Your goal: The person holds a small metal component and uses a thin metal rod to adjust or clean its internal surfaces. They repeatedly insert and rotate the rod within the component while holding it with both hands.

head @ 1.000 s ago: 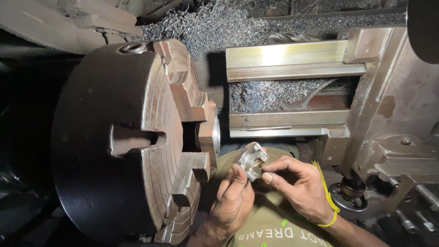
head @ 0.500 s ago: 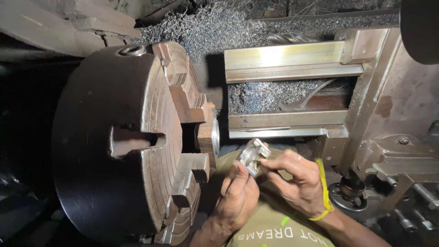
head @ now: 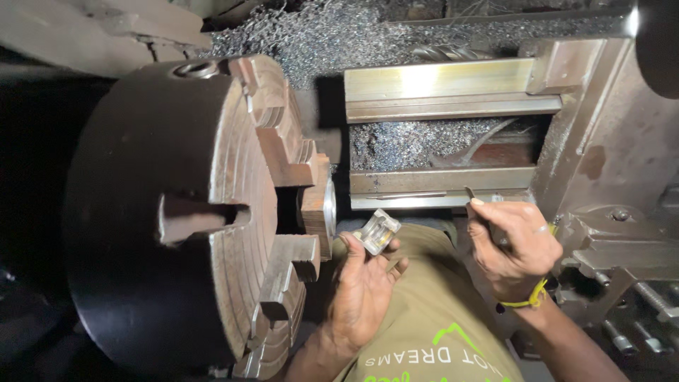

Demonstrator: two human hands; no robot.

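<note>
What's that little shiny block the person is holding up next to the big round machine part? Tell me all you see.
The small metal block looks like bright, silvery machined metal, roughly rectangular, with a groove across its top face. It sits tilted in the fingertips of the left hand, close beside the lathe chuck but not touching it.

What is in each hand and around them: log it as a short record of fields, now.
Left hand: holds a small shiny metal part at its fingertips
Right hand: pinches a thin dark tool, apart from the part
Wrist: yellow band on the right one
Nearest machine part: lathe chuck with stepped jaws, left of the hands
Behind: bed rails strewn with metal swarf
Clothing: olive shirt
</note>
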